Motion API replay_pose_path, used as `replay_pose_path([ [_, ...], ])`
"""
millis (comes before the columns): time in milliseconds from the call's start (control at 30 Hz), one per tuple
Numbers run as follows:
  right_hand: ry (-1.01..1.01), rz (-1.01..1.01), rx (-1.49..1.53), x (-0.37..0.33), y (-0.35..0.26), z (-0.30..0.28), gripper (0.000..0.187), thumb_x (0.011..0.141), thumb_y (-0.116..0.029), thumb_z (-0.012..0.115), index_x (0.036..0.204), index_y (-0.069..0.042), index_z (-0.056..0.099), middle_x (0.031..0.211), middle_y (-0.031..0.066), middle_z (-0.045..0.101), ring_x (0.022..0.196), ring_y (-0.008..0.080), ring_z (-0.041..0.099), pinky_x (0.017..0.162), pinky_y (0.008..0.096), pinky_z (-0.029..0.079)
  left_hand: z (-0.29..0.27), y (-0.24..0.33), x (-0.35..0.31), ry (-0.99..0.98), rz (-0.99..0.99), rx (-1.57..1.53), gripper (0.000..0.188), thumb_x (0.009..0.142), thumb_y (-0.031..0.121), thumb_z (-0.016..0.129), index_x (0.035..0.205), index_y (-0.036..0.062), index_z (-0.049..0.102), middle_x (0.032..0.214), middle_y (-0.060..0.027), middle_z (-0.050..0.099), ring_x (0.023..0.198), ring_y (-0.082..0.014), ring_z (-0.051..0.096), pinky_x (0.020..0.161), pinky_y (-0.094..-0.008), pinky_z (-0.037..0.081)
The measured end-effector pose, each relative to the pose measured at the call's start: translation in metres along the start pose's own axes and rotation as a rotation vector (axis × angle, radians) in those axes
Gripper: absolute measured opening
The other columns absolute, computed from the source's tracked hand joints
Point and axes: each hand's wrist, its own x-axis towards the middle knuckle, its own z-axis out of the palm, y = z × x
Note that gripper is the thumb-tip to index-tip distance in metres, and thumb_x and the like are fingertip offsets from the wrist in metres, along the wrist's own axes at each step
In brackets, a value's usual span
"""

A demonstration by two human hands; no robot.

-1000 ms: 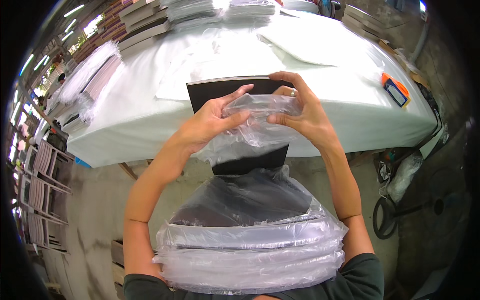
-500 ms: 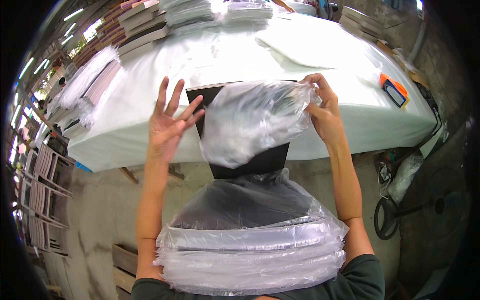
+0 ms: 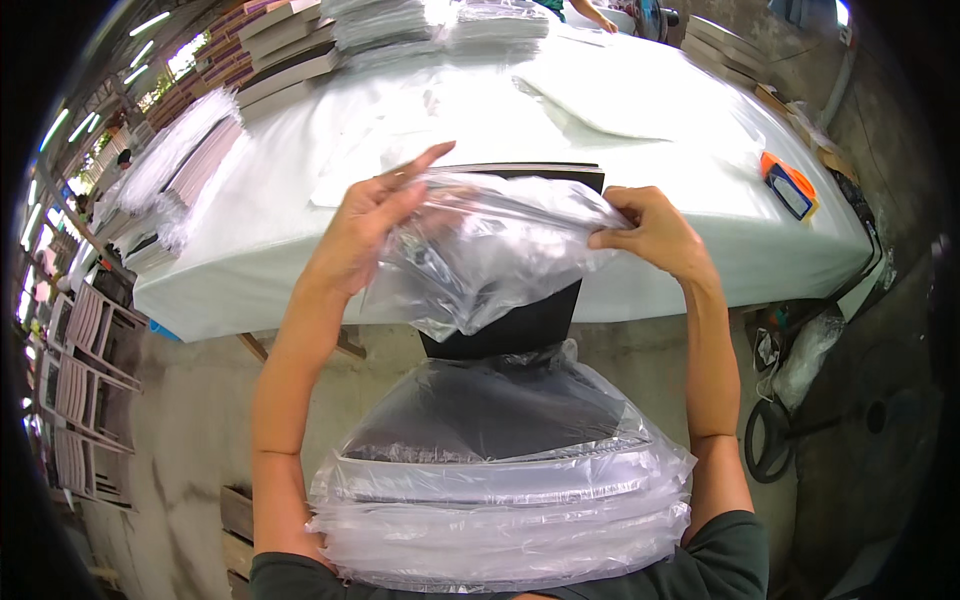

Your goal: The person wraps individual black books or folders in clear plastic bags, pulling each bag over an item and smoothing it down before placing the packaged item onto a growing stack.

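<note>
A crumpled clear plastic bag [image 3: 480,255] hangs between my two hands, over a black flat board [image 3: 505,325] that stands slanted at the table's near edge. My right hand [image 3: 655,230] pinches the bag's right side between thumb and fingers. At its left side is my left hand [image 3: 362,225], index finger and thumb stretched apart, touching the film; some of its fingers show only faintly through the plastic. Closest to me, a stack of plastic-wrapped flat pieces [image 3: 500,540] lies at my chest, a dark wrapped panel [image 3: 480,410] on top.
A white-covered table [image 3: 720,250] spans ahead. It bears wrapped stacks [image 3: 200,160] at left, grey boxes [image 3: 290,55] farther back, and an orange-and-blue tool [image 3: 790,188] at right. A co-worker's hand [image 3: 600,18] shows at the far edge. Stacked chairs [image 3: 90,390] stand left, a fan [image 3: 875,415] right.
My left hand has come inward from beside the board to the bag's left side. My right hand has shifted slightly right and down. The bag is drawn out flatter along its top.
</note>
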Motion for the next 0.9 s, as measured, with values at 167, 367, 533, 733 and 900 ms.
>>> replay_pose_path([
  [167,0.368,-0.198,1.226,-0.008,-0.004,0.012,0.027,0.077,-0.005,0.065,0.102,-0.003,0.054,0.083,-0.0005,0.056,0.071,0.0077,0.05,0.062,0.0225,0.042,-0.008,-0.011,-0.008,-0.202,-0.082,-0.01,0.071,0.084,0.01,0.06,0.141,0.0021,0.02,0.133,-0.0151,0.044,0.108,-0.0298,0.057,0.073,-0.0249,0.052],
  [367,0.266,-0.142,0.735,-0.011,-0.019,0.019,0.026,0.087,-0.011,0.057,0.113,-0.006,0.058,0.084,-0.0009,0.057,0.058,0.0006,0.041,0.048,0.0175,0.031,0.007,-0.045,-0.011,-0.322,-0.338,-0.133,0.077,0.086,0.025,0.061,0.143,0.0056,0.013,0.13,-0.0129,0.048,0.109,-0.023,0.056,0.077,-0.0214,0.047],
  [533,0.364,-0.002,0.84,-0.027,-0.004,0.012,0.031,0.087,-0.02,0.058,0.116,-0.007,0.057,0.088,-0.0036,0.058,0.054,0.0002,0.035,0.046,0.0179,0.026,0.008,-0.048,-0.009,-0.123,-0.117,-0.381,0.08,0.085,0.04,0.059,0.144,0.0135,0.012,0.136,-0.0111,0.042,0.12,-0.0274,0.047,0.093,-0.0338,0.042],
  [733,0.025,-0.28,0.589,-0.016,-0.024,0.032,0.037,0.084,-0.025,0.062,0.116,-0.007,0.055,0.088,-0.0032,0.057,0.058,0.002,0.038,0.05,0.0192,0.03,0.029,-0.091,-0.012,-0.45,-0.211,-0.341,0.085,0.082,0.044,0.062,0.143,0.0063,0.017,0.134,-0.0124,0.041,0.121,-0.0235,0.043,0.1,-0.0397,0.035],
  [900,0.125,0.062,0.652,-0.03,0.004,0.026,0.019,0.086,-0.019,0.062,0.095,-0.003,0.059,0.073,-0.0023,0.054,0.057,0.0015,0.04,0.047,0.0204,0.029,0.004,-0.052,-0.012,-0.133,-0.107,-0.412,0.054,0.091,0.028,0.051,0.137,0.0081,0.032,0.13,-0.0157,0.046,0.114,-0.0257,0.052,0.09,-0.0407,0.048],
])
